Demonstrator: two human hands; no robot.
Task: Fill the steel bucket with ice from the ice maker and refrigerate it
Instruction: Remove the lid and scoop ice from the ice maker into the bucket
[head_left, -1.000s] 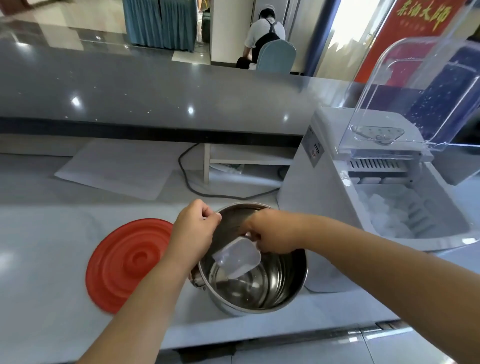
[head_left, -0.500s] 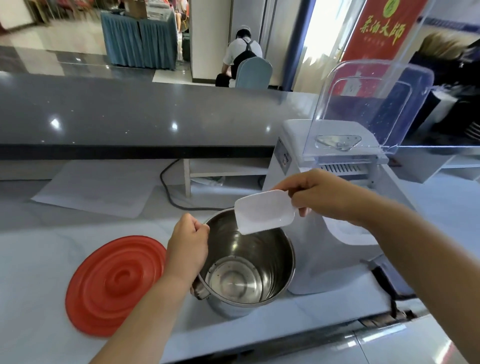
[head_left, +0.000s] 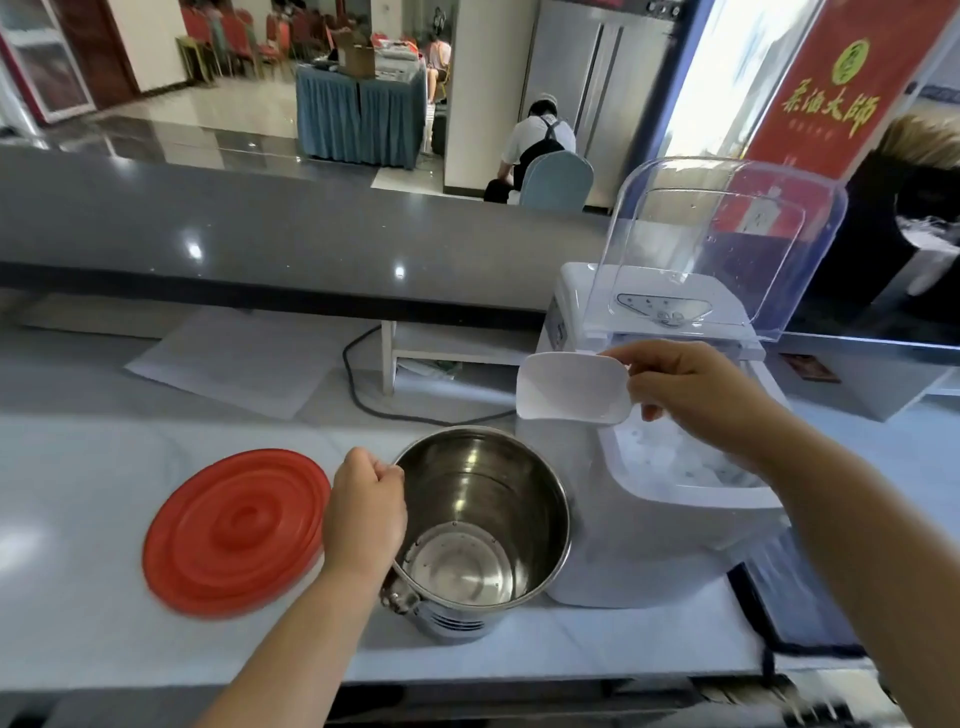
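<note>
While steel bucket sits empty on counter beside open ice maker, left hand grips its rim, right hand pinches empty scoop over the ice; filling, refrigerating both pending

Polished metal bucket, matt white plastic scoop, clear glossy plastic lid.
</note>
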